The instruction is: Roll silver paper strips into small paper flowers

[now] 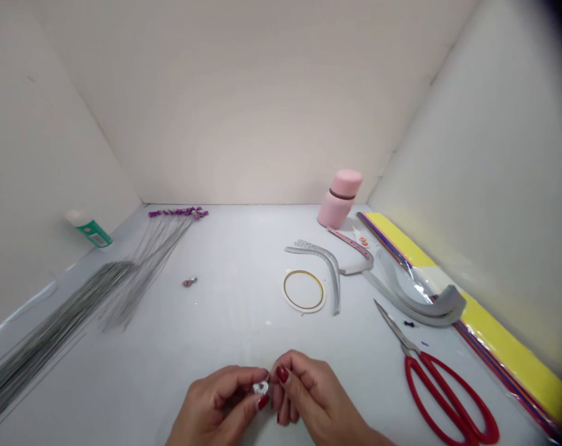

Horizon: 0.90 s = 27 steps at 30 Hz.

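Fingers of the left hand pinch a small silvery piece over the worktop; whether the curled right hand grasps anything, one cannot tell. It looks light and creasable, best held at its edges

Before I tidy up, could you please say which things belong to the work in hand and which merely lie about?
Likely the job's: small silvery piece in the left hand; white ring; scissors; silvery strips; wires.
Probably just lying about: pink bottle; purple scrap; small black piece.
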Each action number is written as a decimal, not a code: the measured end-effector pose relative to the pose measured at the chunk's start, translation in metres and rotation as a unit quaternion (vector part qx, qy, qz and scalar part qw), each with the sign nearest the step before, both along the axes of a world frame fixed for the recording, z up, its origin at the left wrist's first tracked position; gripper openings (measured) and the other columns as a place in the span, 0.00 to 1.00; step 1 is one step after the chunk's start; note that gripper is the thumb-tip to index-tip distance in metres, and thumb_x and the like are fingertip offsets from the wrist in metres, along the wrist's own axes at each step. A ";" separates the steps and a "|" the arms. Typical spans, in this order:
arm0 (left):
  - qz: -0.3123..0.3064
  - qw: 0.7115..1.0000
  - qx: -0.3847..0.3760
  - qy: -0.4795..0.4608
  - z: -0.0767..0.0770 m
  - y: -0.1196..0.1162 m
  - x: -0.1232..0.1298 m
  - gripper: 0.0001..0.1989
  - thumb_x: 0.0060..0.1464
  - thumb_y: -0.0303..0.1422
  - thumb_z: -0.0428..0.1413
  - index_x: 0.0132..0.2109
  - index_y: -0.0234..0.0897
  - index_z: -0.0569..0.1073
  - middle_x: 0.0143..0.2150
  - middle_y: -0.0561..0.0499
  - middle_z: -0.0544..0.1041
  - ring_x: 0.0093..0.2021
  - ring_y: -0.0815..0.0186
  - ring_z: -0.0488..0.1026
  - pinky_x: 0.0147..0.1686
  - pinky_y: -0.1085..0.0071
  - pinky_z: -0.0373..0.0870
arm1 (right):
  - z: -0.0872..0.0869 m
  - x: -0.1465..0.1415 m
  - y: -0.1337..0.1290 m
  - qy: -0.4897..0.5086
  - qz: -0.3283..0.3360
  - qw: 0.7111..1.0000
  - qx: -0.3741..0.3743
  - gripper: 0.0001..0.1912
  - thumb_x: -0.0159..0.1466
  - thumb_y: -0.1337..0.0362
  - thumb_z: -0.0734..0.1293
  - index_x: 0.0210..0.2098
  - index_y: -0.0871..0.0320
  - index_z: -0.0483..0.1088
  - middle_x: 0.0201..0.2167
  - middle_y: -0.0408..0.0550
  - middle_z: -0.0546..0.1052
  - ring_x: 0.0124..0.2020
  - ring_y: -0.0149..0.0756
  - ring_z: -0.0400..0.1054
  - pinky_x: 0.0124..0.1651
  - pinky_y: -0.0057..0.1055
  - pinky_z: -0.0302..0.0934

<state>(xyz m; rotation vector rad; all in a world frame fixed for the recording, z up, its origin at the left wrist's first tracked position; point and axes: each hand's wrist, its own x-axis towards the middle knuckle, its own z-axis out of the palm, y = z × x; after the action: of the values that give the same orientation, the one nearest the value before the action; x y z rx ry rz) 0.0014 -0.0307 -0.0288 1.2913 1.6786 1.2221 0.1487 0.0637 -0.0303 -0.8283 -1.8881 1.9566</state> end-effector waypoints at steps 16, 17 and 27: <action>-0.044 0.995 0.048 0.077 -0.001 0.002 0.006 0.07 0.49 0.29 0.55 0.37 0.41 0.75 0.28 0.54 0.78 0.27 0.71 0.74 0.27 0.83 0.68 | 0.006 -0.001 -0.005 -0.038 0.024 0.999 -0.012 0.16 0.59 0.53 0.58 0.23 0.58 0.57 0.15 0.39 0.62 0.14 0.24 0.54 0.17 0.20 0.48; -0.046 0.996 0.041 0.065 -0.001 0.002 0.006 0.07 0.50 0.30 0.55 0.37 0.40 0.76 0.28 0.53 0.78 0.27 0.71 0.74 0.28 0.83 0.68 | 0.006 -0.002 -0.005 -0.045 0.011 0.998 -0.039 0.16 0.59 0.53 0.59 0.23 0.58 0.57 0.14 0.38 0.62 0.13 0.23 0.53 0.16 0.20 0.47; 0.009 0.998 0.050 0.043 -0.003 0.002 0.000 0.08 0.48 0.29 0.57 0.37 0.41 0.76 0.26 0.54 0.78 0.25 0.70 0.74 0.26 0.81 0.69 | 0.000 -0.003 -0.006 -0.012 0.029 0.999 -0.042 0.23 0.59 0.45 0.55 0.27 0.61 0.61 0.17 0.41 0.65 0.15 0.24 0.59 0.18 0.20 0.52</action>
<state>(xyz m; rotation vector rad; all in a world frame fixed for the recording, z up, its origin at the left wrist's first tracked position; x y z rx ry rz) 0.0012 -0.0292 -0.0318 1.4088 1.7109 1.2913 0.1459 0.0573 -0.0304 -0.8332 -1.8751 2.0837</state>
